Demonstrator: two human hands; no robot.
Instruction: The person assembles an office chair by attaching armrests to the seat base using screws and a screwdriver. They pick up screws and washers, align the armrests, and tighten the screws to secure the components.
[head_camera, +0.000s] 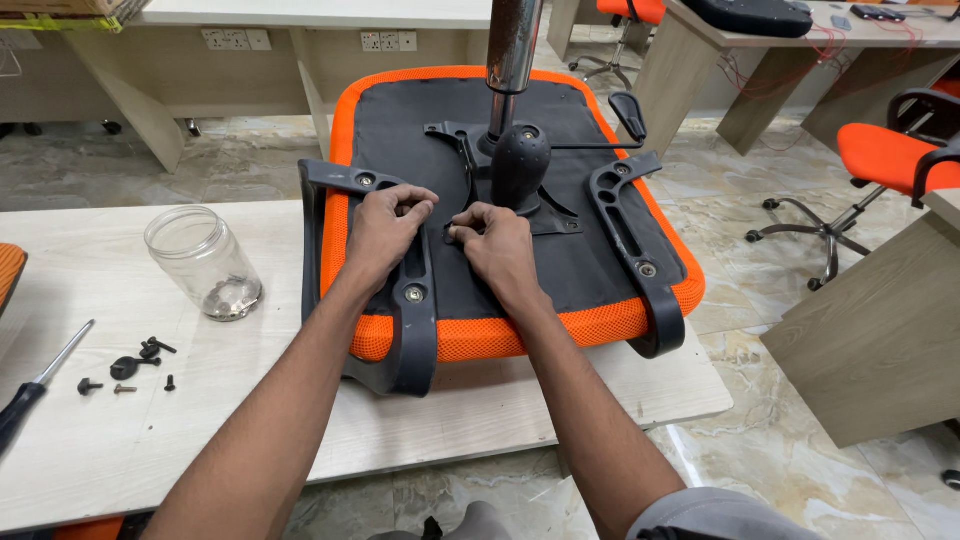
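The left hand (385, 228) rests on the grey armrest bracket (400, 290) of an upturned orange chair seat (520, 200), fingers curled and pinched together at something too small to tell. The right hand (495, 248) lies just beside it, fingertips pressed to the black underside. To the left sit loose screws (140, 362), a screwdriver (40, 385) and a glass jar (205, 262). Beyond the hands rises the chrome column (512, 50).

Orange mesh-cloth seat (600, 322), matt black plastic armrest bracket (410, 330), glossy chrome column (513, 45), clear jar (203, 262)
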